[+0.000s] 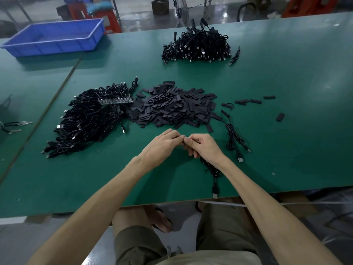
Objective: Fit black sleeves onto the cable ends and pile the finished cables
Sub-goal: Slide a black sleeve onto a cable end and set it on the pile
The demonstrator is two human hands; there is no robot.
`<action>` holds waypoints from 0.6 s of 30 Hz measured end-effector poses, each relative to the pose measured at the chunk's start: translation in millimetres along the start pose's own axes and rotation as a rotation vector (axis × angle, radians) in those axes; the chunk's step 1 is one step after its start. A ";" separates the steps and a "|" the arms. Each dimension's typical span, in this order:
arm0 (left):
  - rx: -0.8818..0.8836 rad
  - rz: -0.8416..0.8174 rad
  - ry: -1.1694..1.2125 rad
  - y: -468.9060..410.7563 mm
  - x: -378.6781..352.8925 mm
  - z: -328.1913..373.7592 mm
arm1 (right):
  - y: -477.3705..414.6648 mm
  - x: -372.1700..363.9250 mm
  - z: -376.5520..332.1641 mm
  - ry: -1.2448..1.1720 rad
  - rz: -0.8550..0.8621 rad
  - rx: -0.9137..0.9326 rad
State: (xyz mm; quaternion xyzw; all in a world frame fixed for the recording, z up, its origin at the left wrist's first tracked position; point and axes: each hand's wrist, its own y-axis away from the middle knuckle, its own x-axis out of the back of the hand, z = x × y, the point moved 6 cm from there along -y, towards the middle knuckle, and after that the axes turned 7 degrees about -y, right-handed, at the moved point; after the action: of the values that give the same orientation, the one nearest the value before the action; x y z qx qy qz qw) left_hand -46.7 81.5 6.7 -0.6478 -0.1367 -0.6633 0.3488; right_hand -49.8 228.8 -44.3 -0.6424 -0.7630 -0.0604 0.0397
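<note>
My left hand [162, 144] and my right hand [202, 145] meet fingertip to fingertip above the green table [286, 150], near its front edge. My right hand grips a black cable [212, 170] whose bundle trails under the wrist, its USB plug [214, 192] lying at the table edge. My left hand pinches something small at the cable's end; the fingers hide it. Beyond my hands lies a heap of black sleeves [172, 108]. A big pile of black cables [89, 119] sits to the left. Another cable pile [196, 46] lies farther back.
Two coiled cables [235, 138] lie right of my right hand. Loose sleeves [256, 101] are scattered to the right. A blue plastic bin [55, 38] stands at the back left. Pliers [15, 126] lie on the left table. Stools and a fan stand behind the table.
</note>
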 end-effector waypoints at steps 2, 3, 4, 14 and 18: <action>0.025 0.012 0.045 -0.2 -1.5 -0.4 | 0.9 0.3 0.2 -0.031 -0.038 -0.018; 0.037 0.019 0.070 -0.4 -2.2 0.0 | 1.2 1.0 0.0 -0.045 -0.055 -0.029; 0.052 0.024 0.093 -0.7 -3.0 0.6 | 1.7 1.6 -0.2 -0.056 -0.069 -0.037; 0.024 0.057 -0.005 4.9 -7.5 8.1 | 4.1 0.9 -4.5 -0.039 -0.081 -0.040; 0.007 0.076 -0.037 5.7 -8.5 5.1 | 4.4 1.6 -5.6 -0.056 -0.105 -0.051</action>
State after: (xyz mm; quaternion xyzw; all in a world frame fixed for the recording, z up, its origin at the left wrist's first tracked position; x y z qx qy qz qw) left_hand -39.8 83.2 -2.3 -0.6633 -0.1208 -0.6371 0.3734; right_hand -45.8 230.3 -38.3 -0.6039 -0.7945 -0.0639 -0.0011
